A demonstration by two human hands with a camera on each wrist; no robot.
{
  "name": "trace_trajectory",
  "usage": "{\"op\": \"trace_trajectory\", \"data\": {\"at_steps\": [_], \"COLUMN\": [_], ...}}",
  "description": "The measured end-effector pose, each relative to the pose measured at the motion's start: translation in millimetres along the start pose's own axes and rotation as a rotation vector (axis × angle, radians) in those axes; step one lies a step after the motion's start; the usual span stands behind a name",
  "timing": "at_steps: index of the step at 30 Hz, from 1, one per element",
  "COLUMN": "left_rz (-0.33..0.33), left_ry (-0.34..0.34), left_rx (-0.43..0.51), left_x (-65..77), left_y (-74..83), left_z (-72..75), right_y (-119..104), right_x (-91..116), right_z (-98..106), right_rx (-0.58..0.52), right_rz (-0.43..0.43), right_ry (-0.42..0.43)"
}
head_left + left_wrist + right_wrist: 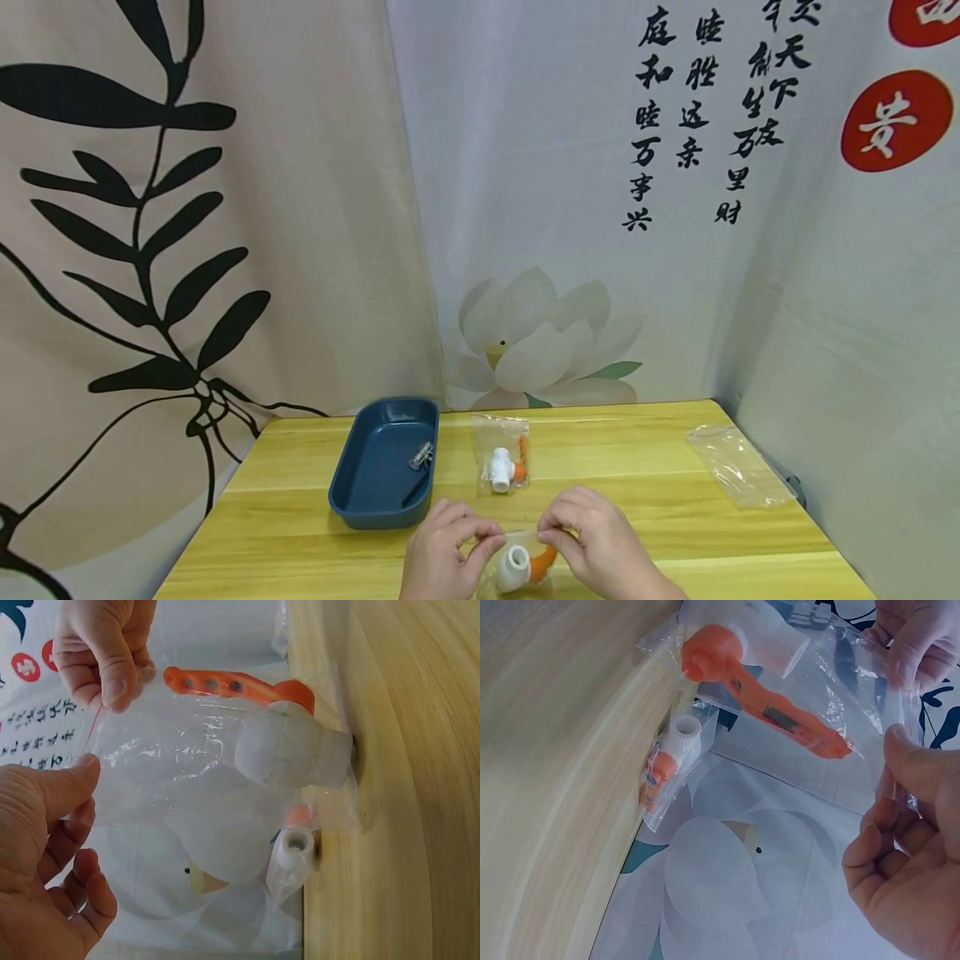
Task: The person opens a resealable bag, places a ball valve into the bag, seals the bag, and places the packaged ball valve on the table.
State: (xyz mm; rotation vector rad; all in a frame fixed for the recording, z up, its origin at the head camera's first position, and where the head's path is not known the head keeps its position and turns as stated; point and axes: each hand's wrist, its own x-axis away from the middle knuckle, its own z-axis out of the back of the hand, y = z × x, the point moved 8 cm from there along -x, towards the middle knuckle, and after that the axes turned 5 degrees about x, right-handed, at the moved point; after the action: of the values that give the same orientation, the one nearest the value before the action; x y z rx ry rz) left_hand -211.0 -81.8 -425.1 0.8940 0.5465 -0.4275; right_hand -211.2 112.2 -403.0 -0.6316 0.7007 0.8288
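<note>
Between both hands hangs a clear zip bag (172, 761) with a white plastic pipe valve (513, 569) inside, its long orange handle (780, 716) showing through the film. My left hand (453, 550) pinches one top corner of the bag between thumb and forefinger. The other top corner is pinched by my right hand (592, 542). In the left wrist view a thin red line runs along the bag's top edge between the hands. The valve's lower end is at the tabletop; whether it touches I cannot tell.
A second bagged white valve (501, 471) with an orange handle lies behind the hands. To the left stands a blue tray (382, 521) holding a small metal piece (422, 455) and a dark slim item (415, 490). A flat clear bag (738, 467) lies at the table's right side.
</note>
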Motion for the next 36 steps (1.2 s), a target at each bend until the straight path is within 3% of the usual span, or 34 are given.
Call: {"op": "trace_trajectory", "data": {"at_steps": [8,16,30,36], "left_rz": [-0.086,-0.162,-0.049,-0.07], "left_ry": [0.018,0.072,-0.038,-0.019], "left_rx": [0.005,-0.025,0.002,-0.006], "left_x": [0.7,3.4,3.2,4.0], "left_y": [3.4,5.0,2.2,3.1], "left_z": [-3.9,-4.1,-6.9,-7.3], "right_y": [-0.6,-1.1,-5.7,-5.3], "right_x": [0.4,0.4,-3.4,-2.9], "right_z": [-1.8,-4.9,-6.6,-8.8], "right_rx": [-0.006,0.027,0.021,0.026], "right_rz": [0.015,-0.043,0.008,0.006], "right_ry": [0.009,-0.046,-0.057,-0.06]}}
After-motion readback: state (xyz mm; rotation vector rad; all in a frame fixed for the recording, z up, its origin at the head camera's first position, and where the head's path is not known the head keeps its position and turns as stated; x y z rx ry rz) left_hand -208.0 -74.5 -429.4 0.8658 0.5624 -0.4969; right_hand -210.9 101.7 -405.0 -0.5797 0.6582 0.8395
